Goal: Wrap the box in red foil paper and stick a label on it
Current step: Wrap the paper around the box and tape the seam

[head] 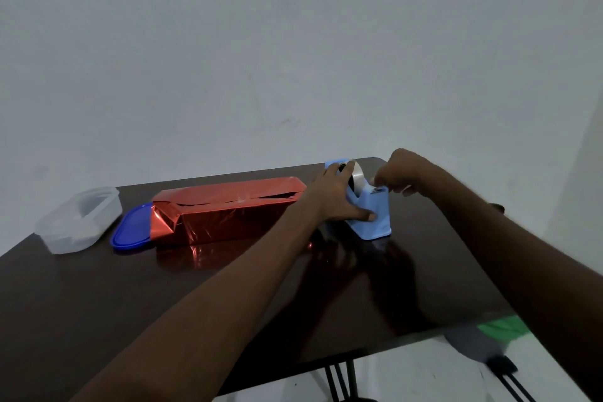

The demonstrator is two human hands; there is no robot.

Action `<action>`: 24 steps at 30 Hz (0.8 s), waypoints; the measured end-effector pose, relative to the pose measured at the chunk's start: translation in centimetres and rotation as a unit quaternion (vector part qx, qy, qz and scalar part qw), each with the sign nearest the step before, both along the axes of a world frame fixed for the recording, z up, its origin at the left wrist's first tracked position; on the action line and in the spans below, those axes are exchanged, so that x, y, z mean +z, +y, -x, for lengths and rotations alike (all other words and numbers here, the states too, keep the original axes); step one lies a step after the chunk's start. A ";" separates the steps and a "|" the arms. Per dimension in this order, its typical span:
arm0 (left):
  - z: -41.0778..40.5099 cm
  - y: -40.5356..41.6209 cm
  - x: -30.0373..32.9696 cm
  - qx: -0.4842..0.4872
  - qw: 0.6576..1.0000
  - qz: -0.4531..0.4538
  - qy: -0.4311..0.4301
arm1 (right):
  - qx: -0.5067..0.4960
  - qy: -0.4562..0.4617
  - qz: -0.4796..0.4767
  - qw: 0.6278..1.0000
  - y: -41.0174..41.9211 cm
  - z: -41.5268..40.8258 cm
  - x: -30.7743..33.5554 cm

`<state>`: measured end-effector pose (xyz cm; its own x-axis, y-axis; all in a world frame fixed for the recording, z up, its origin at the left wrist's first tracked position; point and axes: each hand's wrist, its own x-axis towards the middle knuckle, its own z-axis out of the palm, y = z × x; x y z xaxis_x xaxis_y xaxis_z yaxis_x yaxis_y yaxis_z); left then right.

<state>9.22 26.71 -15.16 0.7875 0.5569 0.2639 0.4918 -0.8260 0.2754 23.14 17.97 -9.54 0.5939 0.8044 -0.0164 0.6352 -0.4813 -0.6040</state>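
A long box wrapped in red foil paper (228,209) lies across the far part of the dark table (228,303), its left end folded but loose. To its right stands a light blue tape dispenser (372,215) with a roll of clear tape (357,178). My left hand (336,196) grips the dispenser's side, thumb along its lower edge. At the cutter end, the fingers of my right hand (396,176) pinch the tape; the strip itself is too small to make out.
A clear plastic container (76,222) sits at the table's left, with a blue lid (130,232) between it and the box. A white wall stands behind. The table's near right edge drops to the floor, where black legs show.
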 end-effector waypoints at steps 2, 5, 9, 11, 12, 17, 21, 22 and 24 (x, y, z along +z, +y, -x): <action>0.1 -0.1 0.0 0.001 1.000 -0.001 0.000 | -0.006 0.026 -0.014 1.000 0.2 -0.3 0.0; 0.0 -0.3 -0.1 0.001 1.000 -0.003 0.004 | -0.005 0.071 0.004 0.997 0.2 -0.3 0.1; 0.0 -0.2 -0.1 0.003 1.000 -0.002 0.007 | -0.004 0.069 0.039 0.997 0.1 0.1 0.1; 0.0 -0.1 -0.1 0.006 1.000 -0.001 0.010 | -0.003 0.076 0.034 0.997 0.2 0.2 0.2; 0.0 -0.1 -0.2 0.008 1.000 0.000 0.010 | -0.005 0.082 0.028 0.996 0.2 0.3 0.2; 0.0 -0.2 -0.1 0.017 1.000 0.009 0.004 | -0.015 0.072 -0.029 0.997 0.4 1.1 0.4; 0.1 -0.4 -0.1 0.018 1.000 0.022 -0.013 | -0.019 0.110 -0.107 0.988 0.0 1.2 1.3; 0.2 -0.5 -0.2 0.019 0.999 0.022 -0.019 | -0.016 0.116 -0.123 0.985 -0.2 1.3 1.6; 0.3 -0.5 -0.2 0.018 0.999 0.021 -0.021 | -0.010 0.131 -0.155 0.979 -1.1 1.5 1.4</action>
<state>8.95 26.25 -15.41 0.7551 0.5964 0.2722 0.5086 -0.7949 0.3309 21.60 16.84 -8.11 0.6180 0.7827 0.0739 0.4316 -0.2592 -0.8640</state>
